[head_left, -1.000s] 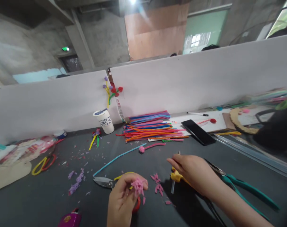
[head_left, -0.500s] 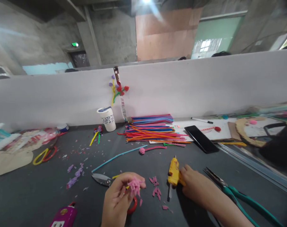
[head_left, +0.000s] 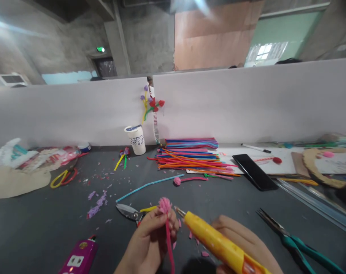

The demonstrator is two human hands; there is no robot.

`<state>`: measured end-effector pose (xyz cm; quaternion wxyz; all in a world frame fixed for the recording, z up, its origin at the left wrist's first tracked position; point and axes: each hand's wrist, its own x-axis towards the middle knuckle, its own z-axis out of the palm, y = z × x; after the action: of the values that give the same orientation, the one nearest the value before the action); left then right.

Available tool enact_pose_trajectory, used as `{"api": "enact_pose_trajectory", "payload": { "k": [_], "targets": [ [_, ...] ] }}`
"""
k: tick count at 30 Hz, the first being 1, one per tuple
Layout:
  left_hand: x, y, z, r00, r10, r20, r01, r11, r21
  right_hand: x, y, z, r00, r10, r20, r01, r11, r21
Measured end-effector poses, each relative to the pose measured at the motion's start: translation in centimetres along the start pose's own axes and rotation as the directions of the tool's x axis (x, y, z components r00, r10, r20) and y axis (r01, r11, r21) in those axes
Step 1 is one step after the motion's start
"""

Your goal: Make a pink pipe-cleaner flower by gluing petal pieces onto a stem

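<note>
Between its thumb and fingers, my left hand [head_left: 154, 236] pinches a pink pipe-cleaner flower [head_left: 165, 205], its fluffy head up and its stem hanging down. My right hand [head_left: 241, 243] is wrapped round a yellow glue gun [head_left: 215, 239]. The gun's metal nozzle points left, close to the flower head, with a small gap between them. Behind my left hand lie scissors [head_left: 127, 211], their handles partly hidden, and a yellow stem piece [head_left: 148, 209]. Pink scraps [head_left: 205, 254] lie under the gun.
Colourful pipe cleaners [head_left: 190, 160] lie at the back beside a white cup [head_left: 135, 140] and a black phone [head_left: 255, 171]. Green-handled pliers [head_left: 295, 247] are at right, a purple power socket [head_left: 80, 258] at front left. A white partition [head_left: 232, 106] stands behind.
My right hand has lifted the glue gun off the table and brought it towards the flower. My left hand has turned the flower upright, showing its stem. The view has shifted.
</note>
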<state>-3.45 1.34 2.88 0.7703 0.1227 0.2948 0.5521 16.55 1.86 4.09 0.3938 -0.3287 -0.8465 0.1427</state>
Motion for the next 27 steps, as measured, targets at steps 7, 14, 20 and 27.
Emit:
{"api": "enact_pose_trajectory", "payload": {
  "k": [7,14,20,27],
  "targets": [
    [0.1,-0.4,-0.6,0.999,-0.013,-0.045,0.013,1.0,0.007,-1.3,0.9,1.2,0.993,-0.067,0.093,0.061,0.996,0.064],
    [0.2,-0.6,-0.8,0.999,-0.013,-0.033,0.015,0.999,0.041,-1.6,1.2,2.0,0.994,-0.079,0.077,0.078,0.997,0.023],
    [-0.3,-0.1,-0.5,0.998,-0.015,-0.065,0.02,0.996,0.083,-1.7,1.3,2.0,0.992,-0.104,0.075,0.105,0.994,-0.012],
    [-0.2,-0.1,-0.4,0.999,-0.026,-0.031,0.029,0.995,0.095,-1.6,1.4,1.9,0.991,-0.112,0.071,0.113,0.994,-0.005]
  ]
}}
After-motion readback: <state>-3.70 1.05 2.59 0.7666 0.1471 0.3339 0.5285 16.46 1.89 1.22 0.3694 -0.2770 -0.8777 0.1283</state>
